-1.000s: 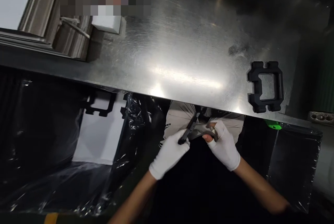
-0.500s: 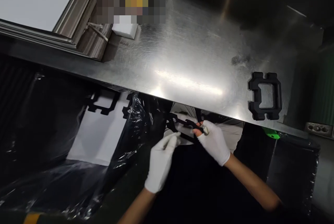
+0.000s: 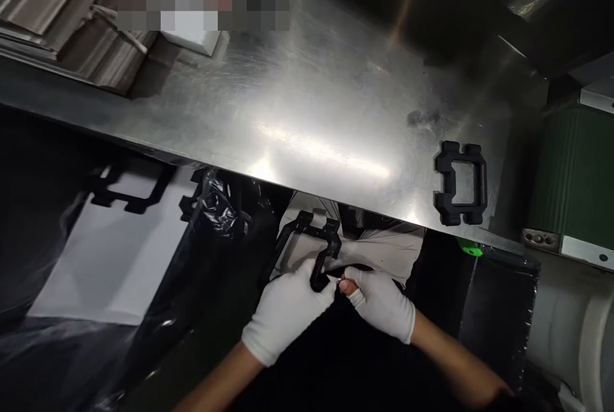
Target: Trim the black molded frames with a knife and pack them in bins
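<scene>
Since the earlier frame both hands have drawn lower and closer together below the table edge, and the black frame they hold has swung so its open rectangle now faces up toward the camera.

Largest in view is the steel tabletop (image 3: 326, 98), scratched and glaring with reflected light, running across the upper half. Below its near edge on the left, black plastic sheeting (image 3: 211, 207) is crumpled around a white sheet (image 3: 110, 258), on whose far edge lies a dark bracket-shaped outline (image 3: 127, 191); whether that is a part or a shadow is hard to tell. A stack of grey boards (image 3: 57, 22) sits at the far left corner of the tabletop, with a small white block (image 3: 192, 41) just beside it.

On the right part of the tabletop, near its front edge, lies a black moulded frame piece (image 3: 460, 183), flat and well apart from the hands. A small green object (image 3: 469, 247) shows just below the edge beneath it.

Below the table edge at centre, over light trousers, the black frame (image 3: 311, 236) is held tilted. The left hand (image 3: 285, 309), in a white glove, has its fingers closed on the frame's near corner. The right hand (image 3: 381, 303), also gloved with bare fingertips, pinches the same corner from the right, touching the left hand.
</scene>
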### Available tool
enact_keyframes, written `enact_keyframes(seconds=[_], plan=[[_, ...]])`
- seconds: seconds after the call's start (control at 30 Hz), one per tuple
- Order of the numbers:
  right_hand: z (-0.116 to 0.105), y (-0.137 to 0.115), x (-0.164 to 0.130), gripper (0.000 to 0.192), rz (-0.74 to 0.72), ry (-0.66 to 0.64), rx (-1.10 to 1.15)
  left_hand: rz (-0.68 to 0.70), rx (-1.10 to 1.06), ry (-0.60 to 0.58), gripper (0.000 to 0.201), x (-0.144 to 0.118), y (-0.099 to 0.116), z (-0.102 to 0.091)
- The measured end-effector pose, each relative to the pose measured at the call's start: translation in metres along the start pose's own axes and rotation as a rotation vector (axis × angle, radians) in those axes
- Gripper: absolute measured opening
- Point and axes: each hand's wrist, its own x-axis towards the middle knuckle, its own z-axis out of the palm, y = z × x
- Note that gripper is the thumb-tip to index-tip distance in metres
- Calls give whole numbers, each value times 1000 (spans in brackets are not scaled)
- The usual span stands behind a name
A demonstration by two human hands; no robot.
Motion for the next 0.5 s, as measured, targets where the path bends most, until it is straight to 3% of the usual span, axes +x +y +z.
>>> enact_keyframes(seconds=[0.1, 0.2, 0.5], plan=[[11, -4, 1, 35, 72, -53, -254, -8, 163, -65, 44, -4, 5, 4], [14, -11, 2, 37, 119, -96, -368, -8, 242, -85, 48, -5, 10, 6], [10, -20, 4, 37, 194, -113, -408, 4, 287, -54, 50, -8, 13, 8]])
